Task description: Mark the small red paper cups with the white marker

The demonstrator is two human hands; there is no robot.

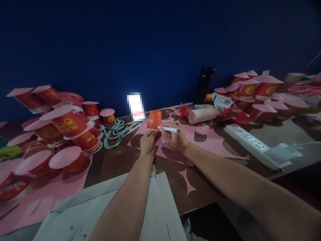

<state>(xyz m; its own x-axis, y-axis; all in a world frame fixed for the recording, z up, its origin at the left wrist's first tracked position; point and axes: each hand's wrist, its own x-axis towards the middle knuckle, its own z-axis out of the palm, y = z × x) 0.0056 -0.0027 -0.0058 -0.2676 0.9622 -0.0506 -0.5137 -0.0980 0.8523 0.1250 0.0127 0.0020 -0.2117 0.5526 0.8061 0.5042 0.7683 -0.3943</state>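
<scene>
My left hand (147, 144) is closed on the lower edge of a red paper cup (154, 119) with gold print, held up over the table. In my right hand (175, 139) is a white marker pen (170, 129), gripped between the fingers. The pen lies almost level, its tip pointing left at the cup's lower right edge; whether it touches cannot be made out. Beneath both hands lies a pink paper sheet (200, 144) with round cut-outs.
Red cups topped with pink discs (72, 124) are piled at left, with more cups (250, 90) at right. A coiled cable (112, 134), a bright phone screen (135, 105), nested cups (203, 115), a black bottle (204, 83) and a power strip (248, 144) stand around.
</scene>
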